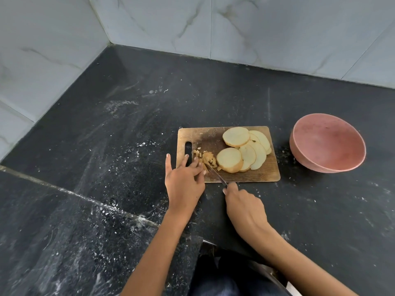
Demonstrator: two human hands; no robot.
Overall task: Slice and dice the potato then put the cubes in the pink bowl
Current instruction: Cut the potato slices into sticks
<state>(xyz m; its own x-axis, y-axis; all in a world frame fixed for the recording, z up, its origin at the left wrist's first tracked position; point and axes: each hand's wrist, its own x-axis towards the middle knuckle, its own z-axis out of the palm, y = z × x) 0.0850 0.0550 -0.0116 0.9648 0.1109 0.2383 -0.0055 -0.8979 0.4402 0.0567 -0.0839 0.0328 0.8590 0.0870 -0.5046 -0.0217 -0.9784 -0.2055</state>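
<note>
On the board (252, 176), right hand (243, 206) grips knife (215, 174) dicing potato (208, 159)

No legible markings.
No text, label, brand, number or sign can be read on any surface in the head view.
</note>
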